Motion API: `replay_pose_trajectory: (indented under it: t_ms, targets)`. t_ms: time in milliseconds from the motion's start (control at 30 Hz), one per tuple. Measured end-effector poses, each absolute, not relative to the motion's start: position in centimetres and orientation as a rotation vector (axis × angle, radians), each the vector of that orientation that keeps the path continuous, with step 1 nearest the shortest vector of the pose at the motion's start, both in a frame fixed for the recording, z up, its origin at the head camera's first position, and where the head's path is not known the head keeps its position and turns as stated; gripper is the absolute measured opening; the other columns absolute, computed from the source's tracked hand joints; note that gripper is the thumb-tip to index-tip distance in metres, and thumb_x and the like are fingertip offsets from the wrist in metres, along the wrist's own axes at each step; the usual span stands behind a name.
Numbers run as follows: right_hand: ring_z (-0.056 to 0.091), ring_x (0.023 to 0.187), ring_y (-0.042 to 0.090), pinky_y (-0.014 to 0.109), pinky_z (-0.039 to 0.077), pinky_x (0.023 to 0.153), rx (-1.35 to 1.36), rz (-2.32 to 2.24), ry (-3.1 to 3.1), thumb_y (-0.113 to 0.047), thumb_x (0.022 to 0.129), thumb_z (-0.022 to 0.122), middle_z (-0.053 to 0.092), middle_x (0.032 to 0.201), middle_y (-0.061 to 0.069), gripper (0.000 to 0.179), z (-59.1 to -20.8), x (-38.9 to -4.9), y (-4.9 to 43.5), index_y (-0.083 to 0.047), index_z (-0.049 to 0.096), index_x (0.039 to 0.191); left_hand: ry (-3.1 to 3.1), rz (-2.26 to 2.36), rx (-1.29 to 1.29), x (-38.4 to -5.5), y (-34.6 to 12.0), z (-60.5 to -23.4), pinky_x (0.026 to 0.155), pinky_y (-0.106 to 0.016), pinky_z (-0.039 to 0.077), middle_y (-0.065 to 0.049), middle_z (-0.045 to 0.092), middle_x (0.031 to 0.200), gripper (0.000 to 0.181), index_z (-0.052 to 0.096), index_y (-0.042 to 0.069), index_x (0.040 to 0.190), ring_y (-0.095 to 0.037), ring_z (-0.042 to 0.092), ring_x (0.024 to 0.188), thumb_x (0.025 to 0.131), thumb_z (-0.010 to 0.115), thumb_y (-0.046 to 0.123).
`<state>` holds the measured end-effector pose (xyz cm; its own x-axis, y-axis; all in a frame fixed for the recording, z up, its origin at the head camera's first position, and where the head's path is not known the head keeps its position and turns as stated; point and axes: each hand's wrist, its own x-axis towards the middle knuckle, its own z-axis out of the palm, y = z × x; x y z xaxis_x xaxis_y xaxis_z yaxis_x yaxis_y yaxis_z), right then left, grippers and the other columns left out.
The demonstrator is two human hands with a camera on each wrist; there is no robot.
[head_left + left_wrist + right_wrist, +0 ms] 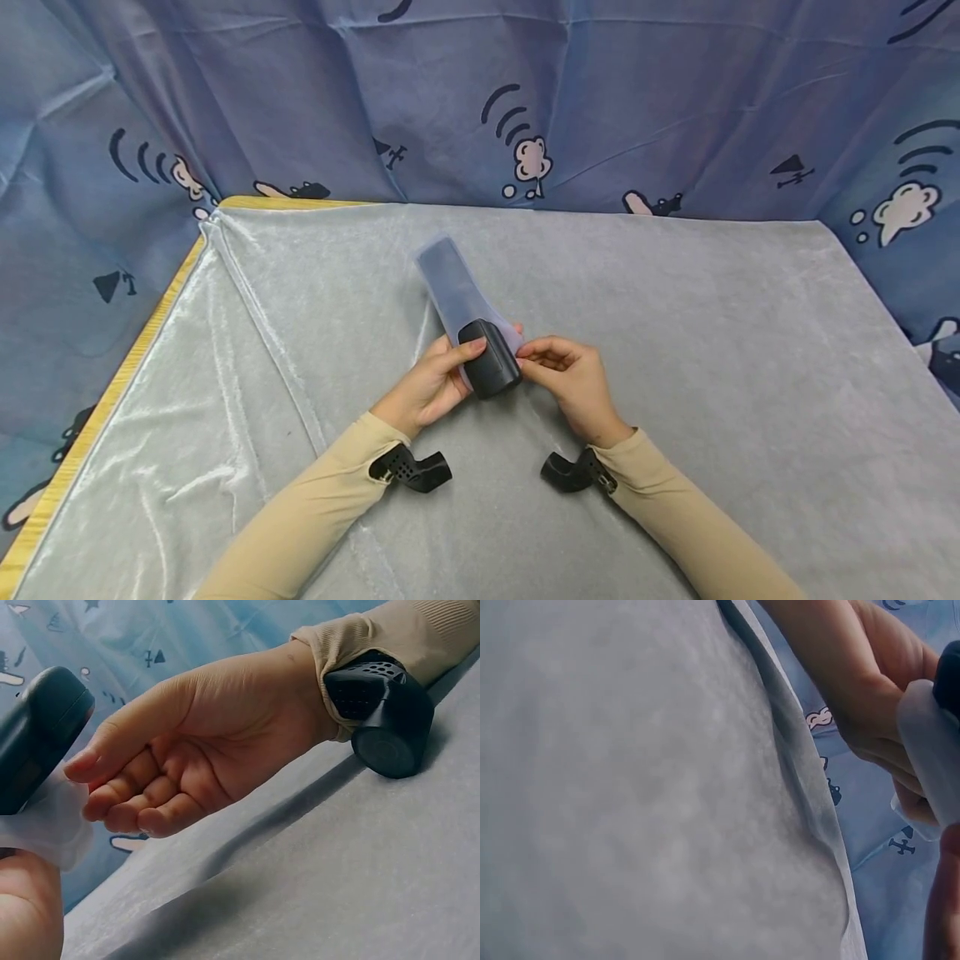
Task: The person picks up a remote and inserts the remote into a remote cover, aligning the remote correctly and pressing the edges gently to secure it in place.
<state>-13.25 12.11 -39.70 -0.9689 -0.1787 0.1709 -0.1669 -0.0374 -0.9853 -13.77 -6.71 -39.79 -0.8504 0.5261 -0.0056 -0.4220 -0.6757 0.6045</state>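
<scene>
My left hand (435, 383) holds a black, rounded block-shaped object (491, 362), its thumb lying on top. Under the block, and reaching beyond it toward the back, is a translucent, flat plastic sleeve (453, 283), held in the same hand. My right hand (573, 379) pinches the sleeve's edge beside the block between thumb and forefinger. In the left wrist view, the right hand (180, 750) has its other fingers curled, and the black block (37, 735) sits over the cloudy sleeve (56, 825). The right wrist view catches the left hand (862, 697) behind the sleeve (930, 742).
A pale grey velvety cloth (712, 375) covers the table, with folds on the left. Yellow wooden edge (112, 408) shows along the left side. Blue printed curtains (637, 100) hang behind and at both sides. Black camera mounts (427, 472) sit on both wrists.
</scene>
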Motion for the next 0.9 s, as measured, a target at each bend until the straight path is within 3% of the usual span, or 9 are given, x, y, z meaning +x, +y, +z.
replay_pose_trajectory:
  t_ms: [167,233,400,500,700,900]
  targets:
    - [0.060,0.061,0.006,0.019,0.050,0.057,-0.432,-2.144,2.354,0.009,0.081,0.067,0.066,0.069,-0.008,0.007,-39.5,-12.9,11.8,0.015,0.066,0.081,0.826,2.465,0.209,-13.7,-6.8,-39.7,0.097,-0.033,0.045,-0.027,0.034,0.144,0.054,0.029,-0.005,0.137,-0.021,0.054,0.116,0.093,0.059,0.007]
    - [0.059,0.058,0.005,0.018,0.050,0.054,-0.452,-2.127,2.398,0.009,0.082,0.066,0.065,0.066,-0.009,0.006,-39.6,-12.9,11.7,0.014,0.066,0.079,0.822,2.467,0.199,-13.7,-6.8,-39.7,0.096,-0.032,0.046,-0.027,0.038,0.142,0.054,0.030,-0.005,0.136,-0.021,0.055,0.115,0.092,0.060,0.007]
    - [0.058,0.056,0.009,0.023,0.051,0.052,-0.498,-2.128,2.381,0.010,0.083,0.063,0.063,0.064,-0.004,0.005,-39.7,-12.9,11.8,0.013,0.064,0.079,0.875,2.484,0.169,-13.9,-6.8,-39.4,0.093,-0.033,0.048,-0.027,0.047,0.134,0.039,0.034,-0.005,0.133,-0.023,0.057,0.114,0.097,0.048,0.000]
    - [0.060,0.057,0.010,0.025,0.052,0.054,-0.536,-2.136,2.322,0.010,0.084,0.062,0.063,0.065,-0.001,0.006,-39.6,-12.9,11.8,0.015,0.062,0.081,0.924,2.483,0.150,-14.0,-6.8,-39.1,0.092,-0.033,0.048,-0.030,0.043,0.136,0.035,0.034,-0.006,0.134,-0.023,0.057,0.113,0.099,0.036,-0.003]
    - [0.061,0.061,0.011,0.026,0.055,0.058,-0.571,-2.125,2.257,0.010,0.085,0.061,0.063,0.067,0.003,0.006,-39.5,-12.9,11.8,0.015,0.060,0.081,1.001,2.473,0.087,-14.3,-7.0,-38.8,0.089,-0.033,0.050,-0.032,0.039,0.138,0.037,0.031,-0.006,0.136,-0.022,0.059,0.109,0.099,0.036,-0.002]
    - [0.060,0.059,0.010,0.026,0.054,0.057,-0.530,-2.143,2.170,0.011,0.085,0.059,0.062,0.065,0.000,0.007,-39.5,-13.0,11.8,0.016,0.057,0.080,1.032,2.470,0.043,-14.6,-7.3,-38.7,0.095,-0.035,0.046,-0.034,0.034,0.139,0.043,0.025,-0.003,0.140,-0.024,0.058,0.113,0.098,0.036,-0.005]
